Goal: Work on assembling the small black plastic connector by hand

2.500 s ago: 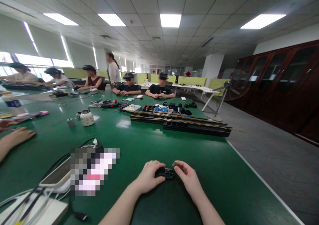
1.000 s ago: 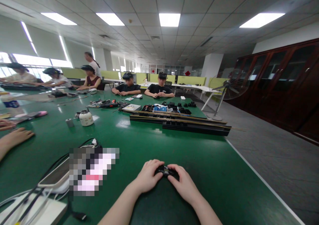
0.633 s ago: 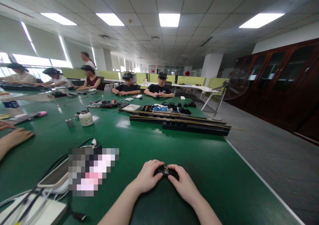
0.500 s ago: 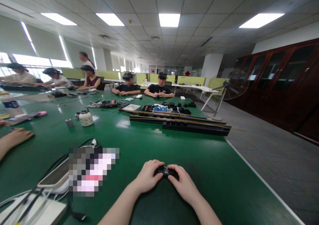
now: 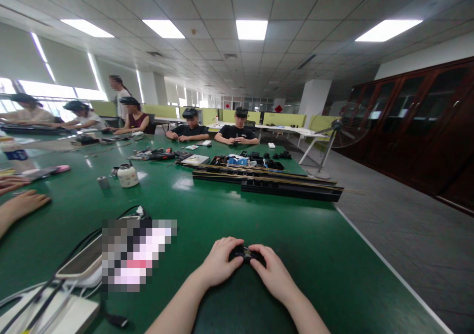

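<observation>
Between my two hands lies a small black part (image 5: 247, 258) with a bit of metal at its middle, low over the green tabletop. My left hand (image 5: 222, 261) curls round its left end, thumb at the near side and fingers at the far side. On the right end, my right hand (image 5: 273, 270) grips it the same way. Both ends of the part are hidden by my fingers, and its exact kind cannot be made out.
Left of my hands are a phone-like device (image 5: 83, 260), cables and a white box (image 5: 55, 314). Long black rails (image 5: 292, 191) with thin rods lie ahead. A white jar (image 5: 128, 175) stands farther left, near another person's hand (image 5: 27, 203). Several people sit around the table (image 5: 177, 208).
My hands and the black part stay almost still. In the background, a standing person has shifted left, and another person's hand has come further in at the left edge.
</observation>
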Demonstrator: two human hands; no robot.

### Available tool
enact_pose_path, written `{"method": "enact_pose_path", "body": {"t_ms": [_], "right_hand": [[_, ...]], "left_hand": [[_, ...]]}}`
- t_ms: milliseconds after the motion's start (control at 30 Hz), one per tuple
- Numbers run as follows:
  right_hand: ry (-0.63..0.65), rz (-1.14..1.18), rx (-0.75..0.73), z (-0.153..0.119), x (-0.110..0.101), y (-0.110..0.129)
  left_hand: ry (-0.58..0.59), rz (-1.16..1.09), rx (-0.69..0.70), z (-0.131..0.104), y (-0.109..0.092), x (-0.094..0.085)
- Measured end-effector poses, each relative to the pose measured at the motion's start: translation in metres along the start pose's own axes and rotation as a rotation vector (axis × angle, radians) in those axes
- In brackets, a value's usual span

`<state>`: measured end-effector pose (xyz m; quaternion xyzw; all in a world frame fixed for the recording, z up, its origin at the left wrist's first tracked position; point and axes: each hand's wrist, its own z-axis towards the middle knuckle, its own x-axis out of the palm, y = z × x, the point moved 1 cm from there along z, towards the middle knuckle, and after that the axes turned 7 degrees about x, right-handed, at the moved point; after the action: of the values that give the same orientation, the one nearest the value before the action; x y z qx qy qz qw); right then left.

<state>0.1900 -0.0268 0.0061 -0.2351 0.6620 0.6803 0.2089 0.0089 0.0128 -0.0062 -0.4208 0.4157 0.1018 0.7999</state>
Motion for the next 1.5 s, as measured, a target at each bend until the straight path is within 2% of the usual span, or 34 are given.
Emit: {"method": "enact_pose_path", "body": {"t_ms": [500, 900, 1233, 1500], "right_hand": [[-0.007, 0.014, 0.002, 0.0005, 0.0000, -0.0004], [-0.020, -0.005, -0.069, -0.0006, 0.0017, 0.0015], [-0.025, -0.015, -0.058, 0.0006, 0.0028, 0.0012], [-0.074, 0.169, 0.038, 0.0060, 0.0022, -0.0073]], "left_hand": [[-0.005, -0.021, -0.025, 0.0010, -0.0019, -0.0015], [0.014, -0.008, -0.005, 0.0000, -0.0015, -0.0026], [0.024, 0.002, 0.016, 0.0001, -0.0001, -0.0012], [0.026, -0.002, 0.013, -0.0012, -0.0010, -0.0022]]}}
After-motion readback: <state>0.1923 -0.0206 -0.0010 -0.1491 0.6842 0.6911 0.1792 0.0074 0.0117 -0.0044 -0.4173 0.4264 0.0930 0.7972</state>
